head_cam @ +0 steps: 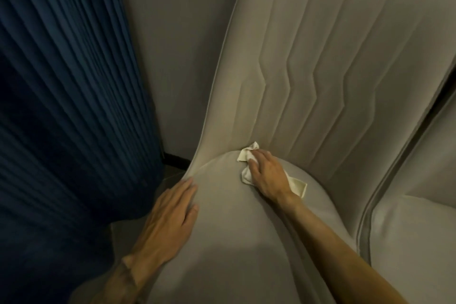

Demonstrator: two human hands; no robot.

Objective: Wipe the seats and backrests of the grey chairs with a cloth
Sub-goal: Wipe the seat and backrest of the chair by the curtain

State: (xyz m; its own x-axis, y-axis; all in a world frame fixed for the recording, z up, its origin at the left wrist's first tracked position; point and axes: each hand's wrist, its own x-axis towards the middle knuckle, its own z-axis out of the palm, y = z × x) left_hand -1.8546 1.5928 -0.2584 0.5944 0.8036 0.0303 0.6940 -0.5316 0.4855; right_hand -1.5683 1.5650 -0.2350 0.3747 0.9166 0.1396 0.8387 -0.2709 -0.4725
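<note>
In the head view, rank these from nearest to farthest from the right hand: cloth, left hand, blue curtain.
1. Cloth: directly under the right hand, on the seat.
2. Left hand: on the seat's left edge.
3. Blue curtain: far left, beyond the chair.

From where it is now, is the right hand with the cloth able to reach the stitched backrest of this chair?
Probably yes. The right hand presses the cloth on the seat just at the foot of the backrest, and nothing lies between them. The upper part may need a longer stretch.
</note>
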